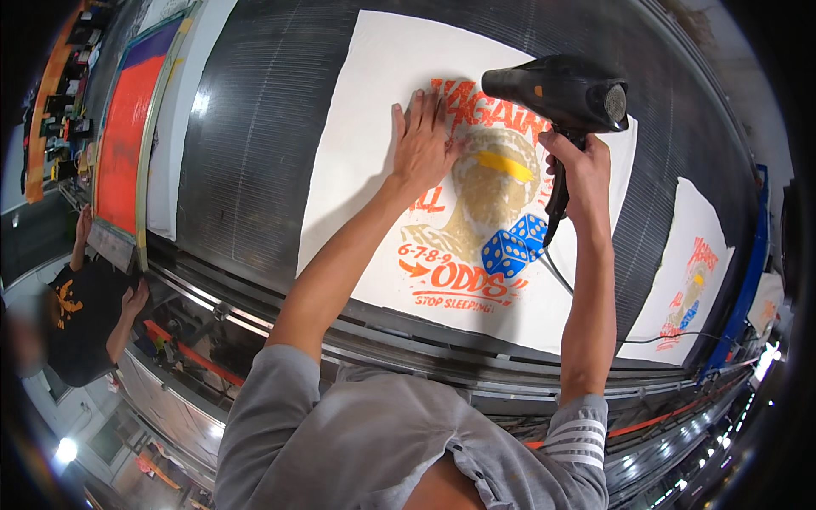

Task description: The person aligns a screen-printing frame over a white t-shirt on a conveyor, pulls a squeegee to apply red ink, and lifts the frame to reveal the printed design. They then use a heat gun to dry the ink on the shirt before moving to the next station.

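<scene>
A black hair dryer (pixel 557 89) is gripped by its handle in my right hand (pixel 582 170), its nozzle turned to the left above a white fabric panel (pixel 357 93). My left hand (pixel 422 143) rests flat on that panel with the fingers spread, beside the upper part of the print. The print (pixel 489 183) has red-orange lettering, a tan head with a yellow band across it, and a pair of blue dice (pixel 507 252). From the dryer's handle a dark cord runs down to the right across the fabric.
The panel lies on a long dark ribbed table (pixel 255 110). A second printed white panel (pixel 684 280) lies to the right. At the left stands a screen frame (pixel 136 136) with red ink, and a co-worker in a black shirt (pixel 81 314) has hands near it. Metal rails (pixel 204 297) edge the table's near side.
</scene>
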{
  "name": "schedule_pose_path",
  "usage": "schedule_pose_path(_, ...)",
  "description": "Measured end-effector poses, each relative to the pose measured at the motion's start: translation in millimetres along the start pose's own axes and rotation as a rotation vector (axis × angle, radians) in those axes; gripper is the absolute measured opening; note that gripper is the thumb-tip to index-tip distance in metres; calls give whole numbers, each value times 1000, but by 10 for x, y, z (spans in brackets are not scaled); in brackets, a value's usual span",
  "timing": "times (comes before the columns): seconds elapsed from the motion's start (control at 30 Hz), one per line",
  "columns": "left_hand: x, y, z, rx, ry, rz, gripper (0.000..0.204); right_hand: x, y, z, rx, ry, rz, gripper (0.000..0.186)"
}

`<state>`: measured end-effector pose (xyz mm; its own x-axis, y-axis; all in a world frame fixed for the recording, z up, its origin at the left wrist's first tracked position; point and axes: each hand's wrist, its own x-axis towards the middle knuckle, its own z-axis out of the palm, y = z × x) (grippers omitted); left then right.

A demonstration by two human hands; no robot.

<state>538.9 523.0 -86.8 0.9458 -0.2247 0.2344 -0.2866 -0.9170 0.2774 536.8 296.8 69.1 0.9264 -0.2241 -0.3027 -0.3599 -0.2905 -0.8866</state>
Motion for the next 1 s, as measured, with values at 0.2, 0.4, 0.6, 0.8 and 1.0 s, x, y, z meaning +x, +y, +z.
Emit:
schedule_pose_path(0.2, 249, 72, -31, -388, 252, -58, 62, -50, 244, -202, 61, 95, -27, 23)
schedule_pose_path(0.4, -77, 113, 36, 2, -31, -28, 90, 56, 479, -729, 13, 192, 35, 30)
schedule_pose_path(0.6, -656, 209, -46, -147, -99, 12, 92, 89, 519, -992, 7, 219, 14, 29)
schedule_pose_path(0.8, -825, 51, -191, -250, -66, -98, 85, -268, 216, -785, -21, 136, 35, 26)
schedule_pose_path(1.0, -276, 7, -159, 56, -119, -5, 77, -318, 38, -672, -74, 140, -14, 18)
